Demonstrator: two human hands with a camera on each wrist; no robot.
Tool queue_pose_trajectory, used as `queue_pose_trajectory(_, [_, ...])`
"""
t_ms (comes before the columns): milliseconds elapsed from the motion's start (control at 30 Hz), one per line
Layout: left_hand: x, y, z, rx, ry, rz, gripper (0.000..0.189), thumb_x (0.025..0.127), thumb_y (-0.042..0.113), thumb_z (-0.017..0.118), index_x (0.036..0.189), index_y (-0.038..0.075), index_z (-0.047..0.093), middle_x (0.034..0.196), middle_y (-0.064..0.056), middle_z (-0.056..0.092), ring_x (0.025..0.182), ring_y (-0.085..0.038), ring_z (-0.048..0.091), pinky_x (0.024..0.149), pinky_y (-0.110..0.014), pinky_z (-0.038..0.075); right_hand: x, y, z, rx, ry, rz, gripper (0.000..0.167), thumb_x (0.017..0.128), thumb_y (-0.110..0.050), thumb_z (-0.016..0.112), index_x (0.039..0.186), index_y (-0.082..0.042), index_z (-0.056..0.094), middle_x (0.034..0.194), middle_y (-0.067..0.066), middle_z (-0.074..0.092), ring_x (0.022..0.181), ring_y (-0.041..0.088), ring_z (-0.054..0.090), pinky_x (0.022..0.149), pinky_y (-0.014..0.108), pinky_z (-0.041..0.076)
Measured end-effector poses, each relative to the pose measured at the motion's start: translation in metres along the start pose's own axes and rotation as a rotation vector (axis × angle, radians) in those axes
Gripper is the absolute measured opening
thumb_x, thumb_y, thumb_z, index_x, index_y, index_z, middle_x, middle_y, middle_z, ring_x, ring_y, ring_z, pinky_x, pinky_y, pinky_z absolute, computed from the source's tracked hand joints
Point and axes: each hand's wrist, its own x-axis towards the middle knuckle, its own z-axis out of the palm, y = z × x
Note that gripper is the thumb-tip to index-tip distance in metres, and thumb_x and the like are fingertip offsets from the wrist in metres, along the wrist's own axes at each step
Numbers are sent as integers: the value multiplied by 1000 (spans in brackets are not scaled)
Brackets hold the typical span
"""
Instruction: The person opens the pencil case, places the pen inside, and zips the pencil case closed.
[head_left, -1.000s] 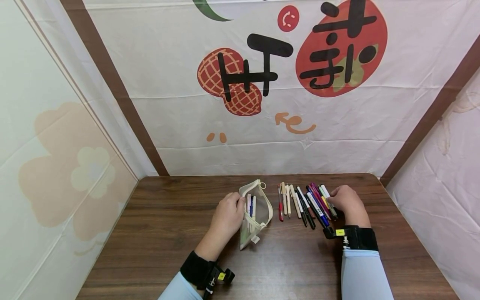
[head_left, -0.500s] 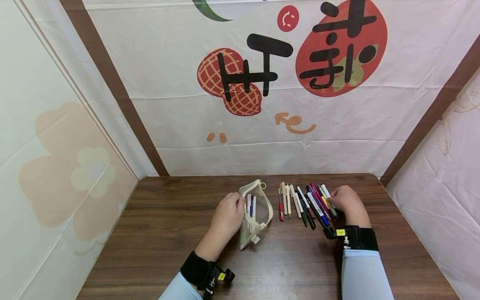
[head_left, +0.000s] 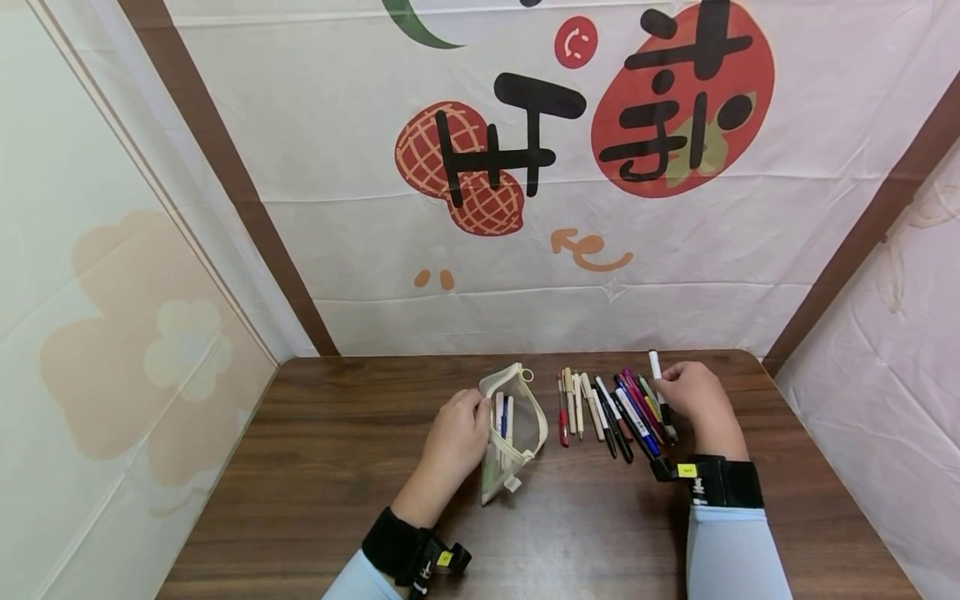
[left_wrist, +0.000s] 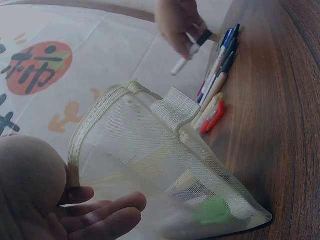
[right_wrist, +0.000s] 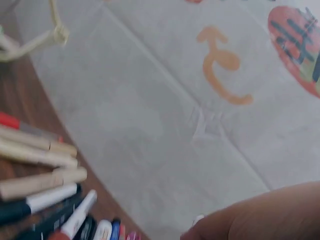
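Observation:
My left hand (head_left: 455, 432) pinches the rim of a cream mesh pencil pouch (head_left: 491, 482), whose zipped mouth gapes toward the right. A few pens (head_left: 504, 417) stand inside it. In the left wrist view, the pouch (left_wrist: 125, 140) shows a fabric tab and something green through the mesh. At the right end of a row of pens (head_left: 637, 412), my right hand (head_left: 696, 396) pinches a white marker with a black end (head_left: 656, 364). The left wrist view shows this marker (left_wrist: 181, 65) tilted and raised off the row. Only part of the right hand (right_wrist: 265, 215) shows in its own wrist view.
The row includes a red pen (head_left: 563, 425), beige pens (head_left: 571, 404), and black, blue and purple ones, side by side on the dark wooden table (head_left: 322, 492). A printed white cloth (head_left: 360, 242) hangs behind the table's back edge.
My right hand has drawn the white marker up and away from the other pens, slightly toward the back. The left hand keeps its hold on the pouch.

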Motion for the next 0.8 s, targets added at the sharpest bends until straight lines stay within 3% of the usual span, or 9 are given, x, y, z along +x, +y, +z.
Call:
queue_pose_trajectory(267, [-1, 1, -1, 4, -11, -13, 26, 117, 21, 56, 104, 6, 73, 94, -5, 65, 78, -17, 56, 72, -35, 52, -7, -34, 9, 335, -10, -45, 40, 112, -32, 68, 133, 2, 73, 122, 20, 79, 114, 40, 78, 87, 37, 60])
queue_pose_trajectory(400, [0, 1, -1, 4, -13, -6, 26, 118, 20, 56, 104, 6, 73, 93, -5, 64, 76, -17, 56, 71, -34, 52, -8, -46, 15, 374, -14, -82, 39, 112, -33, 71, 130, 1, 74, 121, 23, 81, 111, 39, 78, 88, 41, 61])
queue_pose_trajectory(533, [0, -1, 1, -2, -12, 0, 25, 117, 18, 57, 105, 4, 73, 93, -5, 64, 76, -17, 56, 70, -34, 52, -11, -56, 20, 410, -14, -113, 37, 112, -32, 73, 127, 2, 75, 120, 25, 82, 95, 21, 80, 86, 38, 63])
queue_pose_trajectory(633, [1, -1, 1, -6, -7, 6, 24, 117, 17, 57, 106, 3, 74, 93, -6, 65, 77, -17, 57, 70, -35, 52, -11, -65, 26, 474, -19, -120, 36, 110, -30, 75, 127, 3, 74, 118, 24, 82, 88, 11, 78, 80, 29, 62])
queue_pose_trajectory(800, [2, -1, 1, -3, -2, 9, 24, 116, 17, 57, 106, 3, 74, 94, -7, 66, 79, -19, 59, 73, -38, 54, -10, -80, 41, 550, -44, -157, 34, 109, -25, 77, 125, 5, 74, 115, 21, 84, 91, 16, 83, 75, 23, 62])
